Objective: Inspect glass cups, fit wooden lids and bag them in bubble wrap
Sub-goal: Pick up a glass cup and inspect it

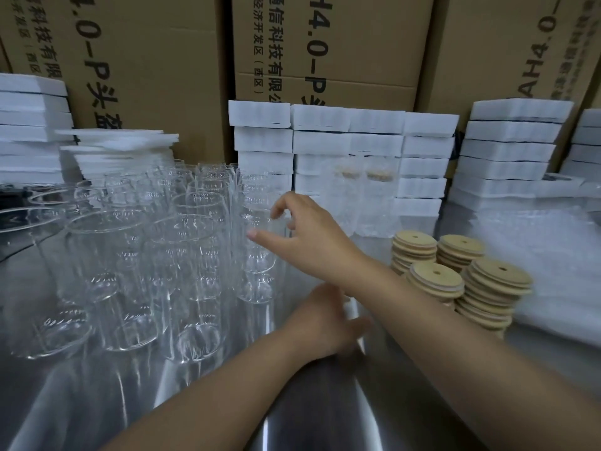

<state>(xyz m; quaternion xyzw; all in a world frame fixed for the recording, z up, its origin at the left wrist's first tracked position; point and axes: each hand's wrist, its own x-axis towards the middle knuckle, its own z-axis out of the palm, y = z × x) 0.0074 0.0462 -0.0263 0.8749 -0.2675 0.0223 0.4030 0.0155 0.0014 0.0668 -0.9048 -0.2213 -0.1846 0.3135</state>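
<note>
Several clear glass cups [136,255] stand crowded on the left of the steel table [325,402]. My right hand [309,236] reaches across to the cup at the right edge of that group [260,255]. Its thumb and curved fingers are spread around the cup's rim, and no firm grip shows. My left hand [328,320] lies low under the right forearm, blurred, with fingers stretched out and nothing in it. Several stacks of round wooden lids [455,275] with a small hole stand to the right. Two lidded cups in bubble wrap [361,196] stand behind.
A pile of bubble wrap bags [553,255] lies at the far right. White foam blocks [374,141] are stacked along the back, with more foam stacks [29,125] at the left. Tall cardboard boxes [146,60] form a wall behind everything.
</note>
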